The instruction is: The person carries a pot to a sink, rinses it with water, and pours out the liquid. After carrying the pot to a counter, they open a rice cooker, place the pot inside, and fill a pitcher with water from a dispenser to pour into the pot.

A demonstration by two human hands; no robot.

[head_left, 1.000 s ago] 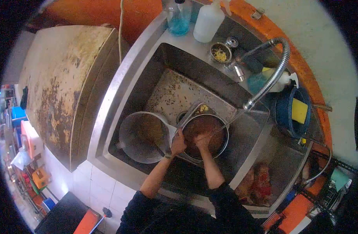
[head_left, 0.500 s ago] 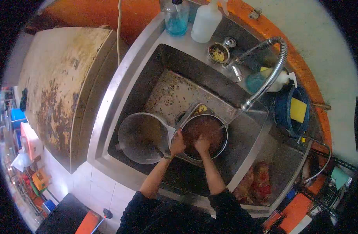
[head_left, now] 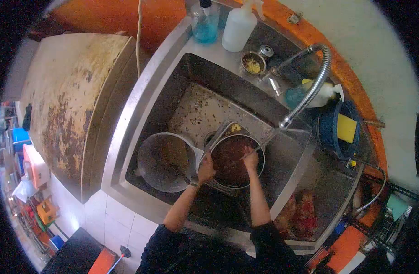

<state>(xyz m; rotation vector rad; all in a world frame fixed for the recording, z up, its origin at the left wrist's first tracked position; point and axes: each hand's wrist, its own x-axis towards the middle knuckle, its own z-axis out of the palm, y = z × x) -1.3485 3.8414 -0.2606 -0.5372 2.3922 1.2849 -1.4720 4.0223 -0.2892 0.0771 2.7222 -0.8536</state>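
A round metal pot (head_left: 221,187) stands in the sink with a reddish-brown mass (head_left: 231,157) inside; I cannot make out what it is. My left hand (head_left: 206,169) is closed at the pot's left rim. Over the right side of the pot's contents is my right hand (head_left: 251,160), its fingers bent and too blurred to tell whether they hold anything. A thin stream of water seems to run into the pot from the spout (head_left: 283,124). Beside my left hand lies a large translucent tub (head_left: 157,160). Behind the pot, a tray-like piece (head_left: 225,132) holds yellow bits.
The steel sink (head_left: 123,137) has dark scraps on its floor. Spray bottles (head_left: 239,29) and a small metal cup (head_left: 253,63) stand on the back ledge. At the right are a blue bucket (head_left: 328,137) with a yellow sponge (head_left: 346,128) and reddish packages (head_left: 303,212).
My right hand has moved from the middle of the pot's contents up and right, toward the rim. My left hand stays at the left rim.
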